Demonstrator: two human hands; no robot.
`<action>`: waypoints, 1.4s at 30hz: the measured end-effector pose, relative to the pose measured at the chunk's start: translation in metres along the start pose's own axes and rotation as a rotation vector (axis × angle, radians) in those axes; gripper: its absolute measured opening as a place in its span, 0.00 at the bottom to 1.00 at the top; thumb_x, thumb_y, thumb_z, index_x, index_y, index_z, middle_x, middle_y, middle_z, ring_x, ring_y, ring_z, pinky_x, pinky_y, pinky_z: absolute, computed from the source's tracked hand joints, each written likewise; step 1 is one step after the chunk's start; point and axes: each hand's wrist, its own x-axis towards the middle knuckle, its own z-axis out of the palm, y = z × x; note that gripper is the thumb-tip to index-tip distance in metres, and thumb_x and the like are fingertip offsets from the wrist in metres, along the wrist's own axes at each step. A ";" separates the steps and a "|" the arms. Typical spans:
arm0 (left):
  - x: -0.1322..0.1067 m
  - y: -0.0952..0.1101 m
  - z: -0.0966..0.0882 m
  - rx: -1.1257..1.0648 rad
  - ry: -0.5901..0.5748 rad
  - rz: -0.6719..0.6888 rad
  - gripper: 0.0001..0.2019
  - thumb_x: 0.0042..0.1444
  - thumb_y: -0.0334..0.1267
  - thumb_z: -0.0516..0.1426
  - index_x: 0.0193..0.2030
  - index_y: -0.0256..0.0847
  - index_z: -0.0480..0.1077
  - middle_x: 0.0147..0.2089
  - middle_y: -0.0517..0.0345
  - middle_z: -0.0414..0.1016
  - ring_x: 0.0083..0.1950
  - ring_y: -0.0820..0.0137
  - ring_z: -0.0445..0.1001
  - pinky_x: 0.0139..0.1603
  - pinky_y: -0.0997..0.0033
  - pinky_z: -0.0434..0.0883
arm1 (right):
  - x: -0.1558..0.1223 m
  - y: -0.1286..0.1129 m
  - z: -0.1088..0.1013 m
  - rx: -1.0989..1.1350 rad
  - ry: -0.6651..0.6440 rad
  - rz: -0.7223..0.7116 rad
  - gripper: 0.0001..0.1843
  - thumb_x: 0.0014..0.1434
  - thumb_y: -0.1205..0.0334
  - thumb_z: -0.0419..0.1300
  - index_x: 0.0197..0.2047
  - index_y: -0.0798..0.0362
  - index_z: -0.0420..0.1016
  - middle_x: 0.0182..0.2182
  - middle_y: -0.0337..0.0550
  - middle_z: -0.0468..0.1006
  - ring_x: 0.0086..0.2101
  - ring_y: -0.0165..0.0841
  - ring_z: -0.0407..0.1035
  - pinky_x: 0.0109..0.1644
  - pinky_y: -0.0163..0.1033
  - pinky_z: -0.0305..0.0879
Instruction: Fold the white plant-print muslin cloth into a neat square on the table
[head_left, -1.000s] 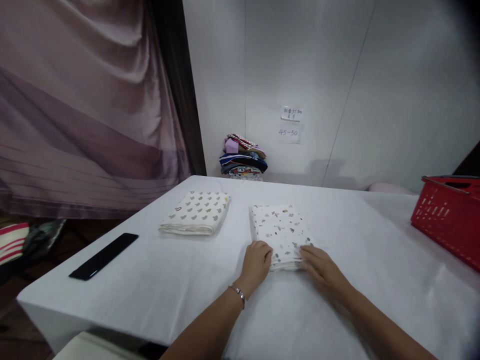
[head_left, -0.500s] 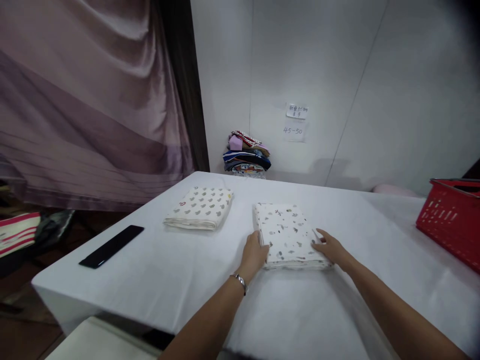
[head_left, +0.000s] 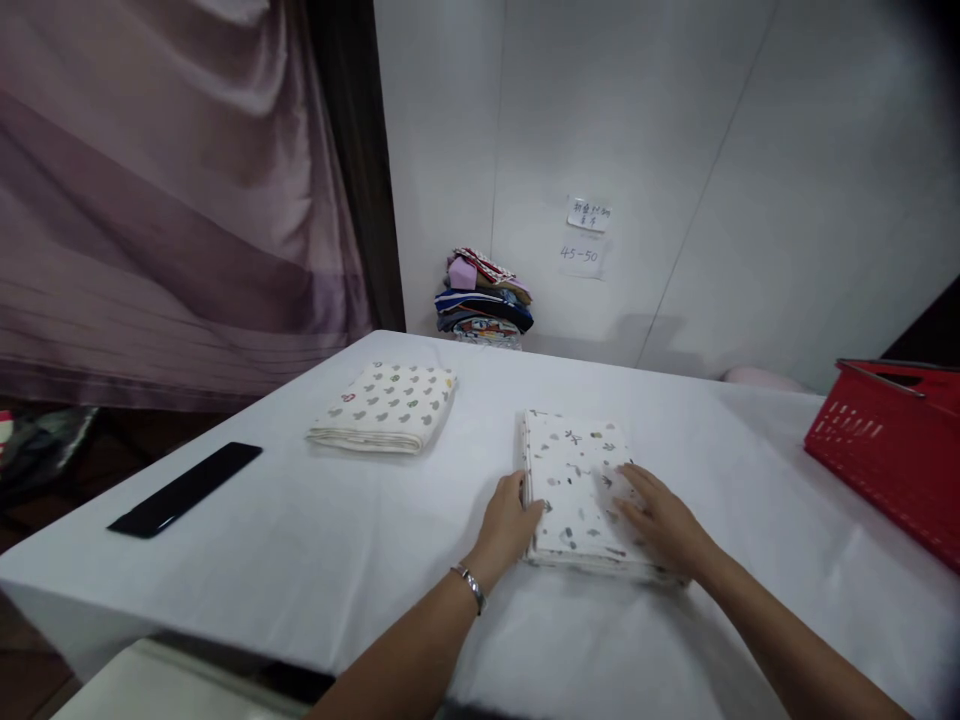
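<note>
A folded white cloth with small grey and brown prints [head_left: 574, 470] lies on the white-covered table in front of me. At its left edge is my left hand [head_left: 504, 525], thumb on top and fingers along the side, closed on that edge. My right hand [head_left: 664, 515] rests flat on the right part of the cloth, fingers stretched out and a little apart. Farther left lies a second folded white cloth [head_left: 386, 405], printed with rows of grey shapes; neither hand touches it.
A black flat strip [head_left: 187, 490] lies near the left table edge. At the right stands a red plastic basket [head_left: 892, 450]. Behind the table is a pile of folded fabrics [head_left: 484, 300] by the wall, below paper notes [head_left: 585, 240]. A pinkish curtain [head_left: 165, 220] hangs at the left.
My right hand has moved from the cloth's right edge onto its top, laid flatter. My left hand stays at the left edge. The view has shifted slightly.
</note>
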 end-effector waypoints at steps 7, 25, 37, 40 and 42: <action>-0.007 0.003 0.000 0.046 0.032 0.027 0.22 0.51 0.37 0.54 0.55 0.38 0.62 0.49 0.51 0.69 0.49 0.66 0.68 0.51 0.68 0.63 | 0.057 -0.075 0.047 0.013 -0.243 -0.246 0.29 0.62 0.52 0.46 0.64 0.55 0.55 0.63 0.50 0.54 0.62 0.41 0.46 0.63 0.50 0.47; -0.006 0.000 -0.001 -0.002 0.046 0.038 0.20 0.50 0.34 0.54 0.52 0.40 0.63 0.47 0.53 0.71 0.48 0.67 0.69 0.48 0.70 0.64 | 0.071 -0.098 0.068 -0.008 -0.430 -0.228 0.28 0.64 0.53 0.38 0.65 0.53 0.50 0.65 0.47 0.46 0.64 0.39 0.37 0.64 0.55 0.36; 0.016 0.007 -0.007 0.023 -0.019 -0.160 0.31 0.52 0.46 0.55 0.61 0.36 0.55 0.58 0.45 0.65 0.57 0.62 0.65 0.54 0.69 0.61 | 0.053 0.024 0.014 0.050 -0.187 0.417 0.35 0.57 0.49 0.51 0.64 0.57 0.54 0.61 0.53 0.58 0.59 0.42 0.54 0.61 0.43 0.52; 0.029 0.014 -0.003 0.073 -0.031 -0.167 0.29 0.52 0.46 0.54 0.59 0.37 0.56 0.56 0.45 0.68 0.56 0.60 0.66 0.53 0.67 0.62 | 0.046 0.036 0.013 0.218 -0.183 0.585 0.40 0.55 0.43 0.52 0.65 0.56 0.52 0.57 0.53 0.64 0.54 0.43 0.63 0.55 0.43 0.60; 0.037 0.019 0.000 0.069 -0.038 -0.197 0.28 0.51 0.45 0.56 0.57 0.37 0.58 0.56 0.45 0.68 0.56 0.60 0.67 0.53 0.68 0.62 | 0.044 0.033 0.013 0.236 -0.156 0.605 0.41 0.53 0.44 0.55 0.64 0.55 0.52 0.57 0.53 0.65 0.54 0.44 0.62 0.55 0.44 0.59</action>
